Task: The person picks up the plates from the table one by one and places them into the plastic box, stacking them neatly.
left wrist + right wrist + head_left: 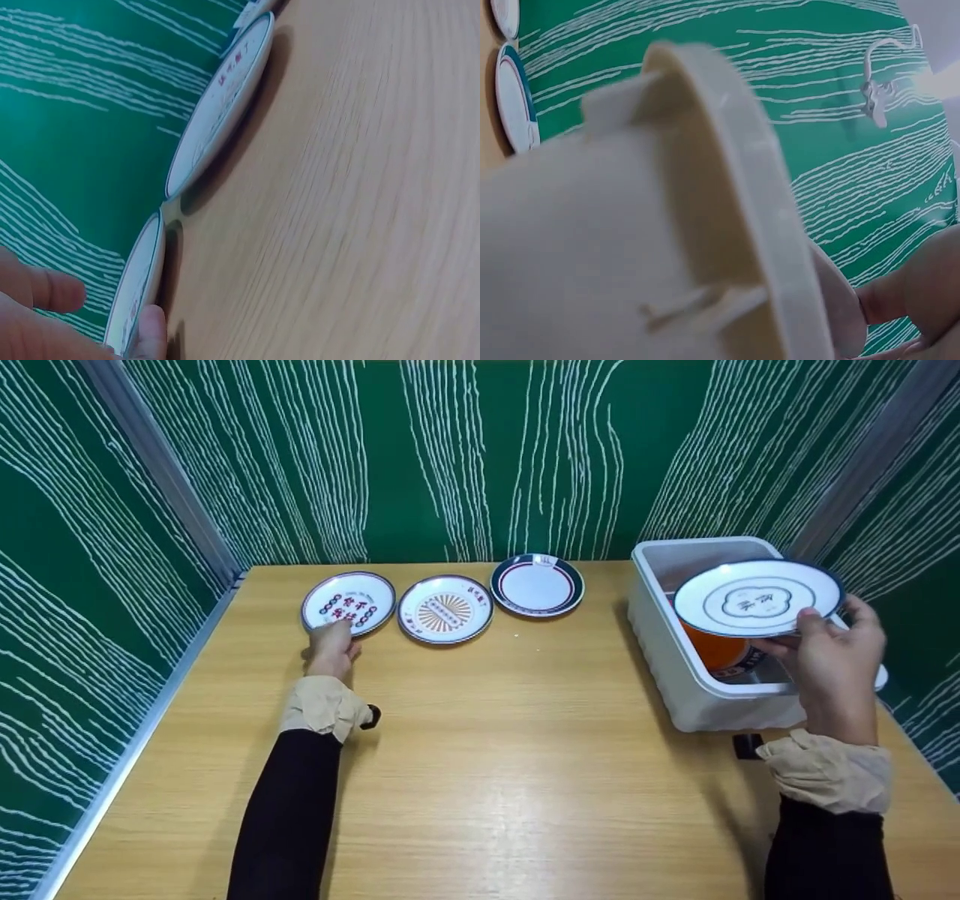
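Note:
My right hand [836, 660] holds a white plate [757, 596] with a dark blue rim over the white plastic bin [667, 660], thumb on the rim and fingers underneath. Beneath that plate, an orange dish [716, 649] shows inside the bin. At the table's left, my left hand [330, 649] is at the near rim of a plate with red characters [360, 592]. In the left wrist view its fingers [60, 291] are spread about this plate [135, 289], one tip at the outer side and another apart over its face.
Right of the left hand's plate lie a sunburst-patterned plate [445, 611] and a plate with a dark green rim [537, 585], all along the back of the wooden table [495, 750]. Green walls [495, 457] with white lines stand behind and at both sides.

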The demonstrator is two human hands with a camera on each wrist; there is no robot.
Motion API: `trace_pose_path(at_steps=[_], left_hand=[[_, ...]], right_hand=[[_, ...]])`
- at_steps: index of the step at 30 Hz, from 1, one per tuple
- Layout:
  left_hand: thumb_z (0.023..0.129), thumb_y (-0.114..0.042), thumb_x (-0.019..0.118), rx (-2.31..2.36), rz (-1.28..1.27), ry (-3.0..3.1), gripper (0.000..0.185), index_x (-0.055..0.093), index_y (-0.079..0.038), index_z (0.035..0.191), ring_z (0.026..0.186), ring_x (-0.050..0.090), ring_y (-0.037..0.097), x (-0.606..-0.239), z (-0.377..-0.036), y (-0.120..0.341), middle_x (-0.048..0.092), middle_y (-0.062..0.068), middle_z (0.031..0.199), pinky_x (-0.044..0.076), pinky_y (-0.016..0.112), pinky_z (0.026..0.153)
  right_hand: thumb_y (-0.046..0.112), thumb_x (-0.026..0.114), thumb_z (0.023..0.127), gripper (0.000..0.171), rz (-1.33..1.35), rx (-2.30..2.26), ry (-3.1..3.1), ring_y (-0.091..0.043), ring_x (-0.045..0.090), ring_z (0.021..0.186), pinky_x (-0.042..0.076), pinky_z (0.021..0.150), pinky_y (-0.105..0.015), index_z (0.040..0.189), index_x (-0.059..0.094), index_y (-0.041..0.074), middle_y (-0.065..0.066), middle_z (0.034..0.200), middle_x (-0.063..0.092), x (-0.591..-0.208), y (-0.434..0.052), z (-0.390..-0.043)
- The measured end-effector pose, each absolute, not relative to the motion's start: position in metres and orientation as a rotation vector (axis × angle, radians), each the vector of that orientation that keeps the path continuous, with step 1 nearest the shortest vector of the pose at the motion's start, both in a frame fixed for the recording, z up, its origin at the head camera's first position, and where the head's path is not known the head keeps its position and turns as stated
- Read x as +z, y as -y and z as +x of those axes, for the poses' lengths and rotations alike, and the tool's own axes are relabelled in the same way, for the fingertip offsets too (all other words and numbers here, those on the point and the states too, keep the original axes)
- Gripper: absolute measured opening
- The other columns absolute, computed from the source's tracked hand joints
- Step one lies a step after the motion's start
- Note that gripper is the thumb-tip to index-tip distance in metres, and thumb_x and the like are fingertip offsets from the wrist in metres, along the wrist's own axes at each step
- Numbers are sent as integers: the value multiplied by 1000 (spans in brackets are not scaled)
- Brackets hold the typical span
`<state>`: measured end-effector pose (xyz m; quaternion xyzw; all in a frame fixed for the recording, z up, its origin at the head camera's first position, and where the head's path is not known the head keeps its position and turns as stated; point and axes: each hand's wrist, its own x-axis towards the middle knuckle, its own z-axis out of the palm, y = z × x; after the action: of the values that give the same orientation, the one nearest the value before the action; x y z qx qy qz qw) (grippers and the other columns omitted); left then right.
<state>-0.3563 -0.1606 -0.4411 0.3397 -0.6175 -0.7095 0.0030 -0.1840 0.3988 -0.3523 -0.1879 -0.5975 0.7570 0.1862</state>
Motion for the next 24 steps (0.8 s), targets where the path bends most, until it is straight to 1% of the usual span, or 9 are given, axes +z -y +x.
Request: trace_pose_path(at_steps=[2,4,6,9,11,13,16,20,24], left_hand=[[101,-15,59,-2192,1105,1945,56,39,-13,153,96,50,12,-442,-357,165,24,14,150,56,21,91],[101,-9,57,-2174,1089,1961,60,35,-12,156,95,55,12,-443,-357,169,36,12,148,57,21,88],[98,0,53,-2146,1063,1980,63,32,-7,157,92,61,14,-442,-357,173,47,11,140,58,23,85],[93,8,48,-2032,1061,2065,61,37,1,153,88,66,17,-441,-355,179,54,13,129,61,26,79],[93,6,52,-1928,1082,2139,55,44,3,148,86,69,19,-441,-353,182,57,14,124,62,27,78],[96,-2,60,-1826,1097,2217,49,49,3,144,84,71,19,-441,-352,185,60,14,122,62,27,76],[98,-14,67,-1716,1134,2293,47,54,0,140,81,74,18,-442,-350,188,65,12,120,62,25,71],[94,0,63,-1662,1171,2337,50,53,0,143,82,73,16,-442,-350,191,66,12,123,59,20,63],[93,8,54,-1673,1172,2365,58,44,2,150,83,72,15,-442,-351,193,61,14,129,59,19,64]], right_hand=[[26,52,106,73,-564,2118,1719,-21,58,128,58,88,-32,163,8,36,-10,162,36,-354,-401,-184],[27,51,106,74,-604,2083,1780,-21,55,130,58,88,-31,163,5,37,-11,164,31,-355,-403,-185],[28,49,107,75,-651,2017,1869,-20,50,135,57,88,-24,163,1,38,-11,167,26,-355,-405,-186],[28,45,109,73,-724,1789,2073,-14,53,129,57,83,-18,164,-3,33,-14,165,29,-355,-404,-189],[30,43,109,73,-774,1629,2196,-10,55,122,57,79,-15,164,-5,28,-15,164,31,-356,-403,-191],[31,41,109,73,-808,1506,2277,-10,57,114,60,76,-22,164,-7,25,-18,161,35,-356,-401,-193],[32,40,109,75,-836,1431,2336,-19,50,127,60,76,-22,163,-11,25,-18,162,31,-356,-402,-195],[31,42,109,72,-859,1355,2385,-34,25,142,59,76,-23,166,-2,22,-23,159,27,-357,-402,-195],[30,39,109,60,-872,1322,2450,-41,17,141,59,70,-28,164,22,14,-27,157,24,-358,-402,-195]])
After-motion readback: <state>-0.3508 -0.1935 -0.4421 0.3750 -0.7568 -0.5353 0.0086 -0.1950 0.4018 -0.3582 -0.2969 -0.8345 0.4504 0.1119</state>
